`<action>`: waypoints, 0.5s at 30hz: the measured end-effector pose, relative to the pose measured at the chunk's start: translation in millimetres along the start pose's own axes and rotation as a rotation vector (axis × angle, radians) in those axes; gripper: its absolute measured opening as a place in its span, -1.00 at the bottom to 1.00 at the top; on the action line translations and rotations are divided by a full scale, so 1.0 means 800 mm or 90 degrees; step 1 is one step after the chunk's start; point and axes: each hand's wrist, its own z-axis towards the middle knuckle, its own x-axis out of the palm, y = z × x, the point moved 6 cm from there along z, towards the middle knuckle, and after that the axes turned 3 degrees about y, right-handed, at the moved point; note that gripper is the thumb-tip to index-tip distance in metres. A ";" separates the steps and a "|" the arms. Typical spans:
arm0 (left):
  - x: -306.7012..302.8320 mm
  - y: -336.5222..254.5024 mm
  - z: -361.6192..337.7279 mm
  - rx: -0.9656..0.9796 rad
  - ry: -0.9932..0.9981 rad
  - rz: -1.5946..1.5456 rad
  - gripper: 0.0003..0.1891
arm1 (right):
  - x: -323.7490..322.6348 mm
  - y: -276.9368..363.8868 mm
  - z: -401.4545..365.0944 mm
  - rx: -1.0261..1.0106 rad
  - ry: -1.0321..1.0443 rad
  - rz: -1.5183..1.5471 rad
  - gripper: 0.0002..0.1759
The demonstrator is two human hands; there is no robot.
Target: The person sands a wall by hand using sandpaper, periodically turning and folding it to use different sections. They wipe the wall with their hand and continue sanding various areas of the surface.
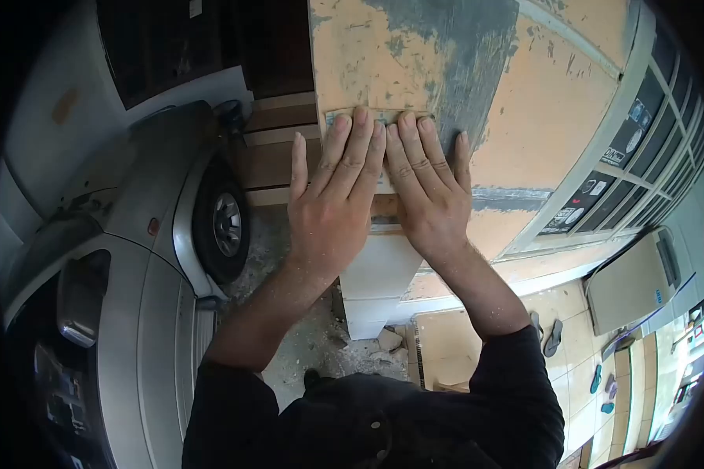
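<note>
My left hand (332, 203) lies with its fingers stretched out against the pillar (368, 47), which has peeling peach paint and grey patches. Beside it, my right hand (432, 195) is also flat, fingers spread and index fingers close together. A thin pale edge (379, 116) runs across the pillar at the fingertips; what lies beneath the fingers is mostly hidden, and I cannot tell what it is. White dust specks both forearms. Below the hands the pillar has a white lower part (375, 266).
A silver car (133, 289) with its front wheel (225, 224) stands close on the left. Steps (281, 144) rise behind it. Broken rubble (387, 344) lies at the pillar's foot. To the right are a barred window (618, 164), sandals (554, 338) and a pale appliance (630, 281).
</note>
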 end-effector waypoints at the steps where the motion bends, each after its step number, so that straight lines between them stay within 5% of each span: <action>1: -0.003 0.001 0.012 -0.007 -0.019 0.008 -0.46 | -0.005 -0.002 0.012 0.008 -0.038 0.001 -0.42; 7: -0.045 0.010 0.101 0.023 -0.116 0.085 -0.53 | -0.046 -0.017 0.106 -0.018 -0.153 -0.011 -0.50; 12: 0.050 -0.014 -0.100 -0.041 0.048 0.039 -0.57 | 0.035 0.026 -0.099 0.042 0.067 -0.023 -0.50; 15: 0.052 -0.020 -0.110 -0.002 0.032 0.015 -0.53 | 0.048 0.034 -0.117 0.066 0.070 -0.007 -0.50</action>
